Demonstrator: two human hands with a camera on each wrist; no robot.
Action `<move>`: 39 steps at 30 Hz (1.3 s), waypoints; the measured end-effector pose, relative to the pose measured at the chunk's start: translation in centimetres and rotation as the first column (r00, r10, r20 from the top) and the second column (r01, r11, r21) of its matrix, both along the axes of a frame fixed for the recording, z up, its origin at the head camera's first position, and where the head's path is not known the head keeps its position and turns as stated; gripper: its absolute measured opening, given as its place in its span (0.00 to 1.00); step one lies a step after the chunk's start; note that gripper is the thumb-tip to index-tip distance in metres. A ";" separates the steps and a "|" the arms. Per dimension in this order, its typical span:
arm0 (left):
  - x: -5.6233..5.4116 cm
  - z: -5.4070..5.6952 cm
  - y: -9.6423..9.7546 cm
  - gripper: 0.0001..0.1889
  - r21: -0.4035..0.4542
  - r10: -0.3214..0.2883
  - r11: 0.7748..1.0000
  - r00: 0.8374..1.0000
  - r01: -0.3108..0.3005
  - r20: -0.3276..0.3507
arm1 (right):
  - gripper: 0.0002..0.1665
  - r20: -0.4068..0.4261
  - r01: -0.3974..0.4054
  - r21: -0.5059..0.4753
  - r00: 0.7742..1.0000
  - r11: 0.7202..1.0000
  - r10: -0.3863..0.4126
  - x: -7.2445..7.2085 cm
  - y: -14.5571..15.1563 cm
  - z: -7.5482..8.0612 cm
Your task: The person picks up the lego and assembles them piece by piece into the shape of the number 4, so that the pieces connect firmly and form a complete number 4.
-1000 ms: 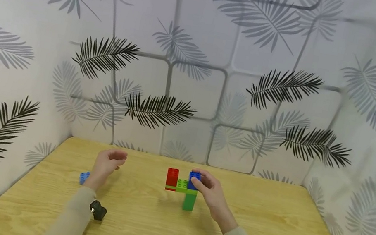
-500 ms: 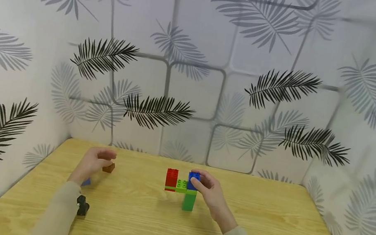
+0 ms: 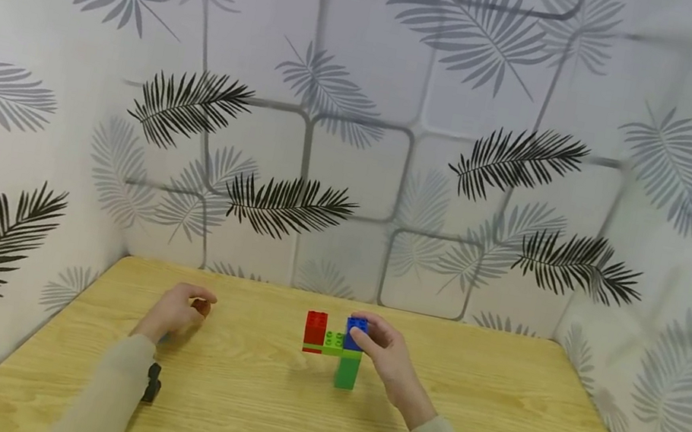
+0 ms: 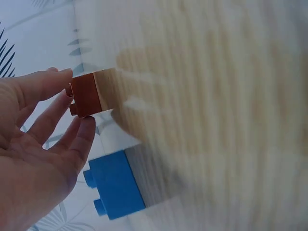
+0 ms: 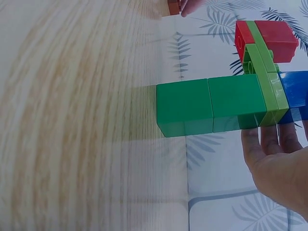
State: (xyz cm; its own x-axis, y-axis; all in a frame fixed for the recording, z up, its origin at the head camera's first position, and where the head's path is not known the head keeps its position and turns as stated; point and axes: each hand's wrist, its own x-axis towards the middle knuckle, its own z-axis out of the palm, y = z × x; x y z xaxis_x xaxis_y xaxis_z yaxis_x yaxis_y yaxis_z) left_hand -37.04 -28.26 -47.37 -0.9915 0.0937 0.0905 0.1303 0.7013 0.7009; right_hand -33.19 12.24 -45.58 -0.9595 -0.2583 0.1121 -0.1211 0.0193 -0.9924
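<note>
My left hand (image 3: 176, 313) has its thumb and fingertips at opposite sides of a reddish-brown toy building brick (image 4: 86, 95), which sits on the table with its studs up. A light blue brick (image 4: 117, 184) stands close by, mostly hidden behind that hand in the head view. My right hand (image 3: 389, 359) pinches a dark blue brick (image 3: 356, 334) atop a built structure. Two stacked green bricks (image 5: 211, 106) form its column, under a lime-green bar (image 3: 334, 341). At the bar's other end a red brick (image 3: 316, 326) sits on top, with more red below it.
The structure stands on a light wooden table (image 3: 255, 416), its red end overhanging the tabletop. Behind and at the sides rise pale walls (image 3: 338, 261) with a leaf pattern.
My left hand moved left, uncovering the brown brick, then lowered its fingers around it. The light blue brick became mostly covered. My right hand kept its hold on the dark blue brick.
</note>
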 end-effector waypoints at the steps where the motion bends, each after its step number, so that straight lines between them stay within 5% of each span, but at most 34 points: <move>1: 0.0 -0.1 0.1 0.23 0.003 -0.009 1.000 1.000 0.009 0.007 | 0.28 -0.001 -0.002 0.000 1.000 1.000 0.002 0.0 0.0 0.0; 19: 0.4 -0.4 0.4 0.18 0.082 -0.164 0.984 0.985 0.159 0.052 | 0.26 -0.005 -0.017 -0.002 1.000 1.000 0.017 0.2 0.2 0.0; 25: 0.3 -0.3 1.0 0.14 0.027 -0.124 0.992 0.992 0.123 0.032 | 0.25 0.011 -0.013 -0.007 1.000 1.000 0.013 0.3 0.2 0.1; 39: -0.1 0.4 1.6 0.14 0.127 -0.062 0.990 0.997 0.057 0.035 | 0.26 -0.002 -0.012 0.008 1.000 1.000 0.012 0.2 0.2 0.2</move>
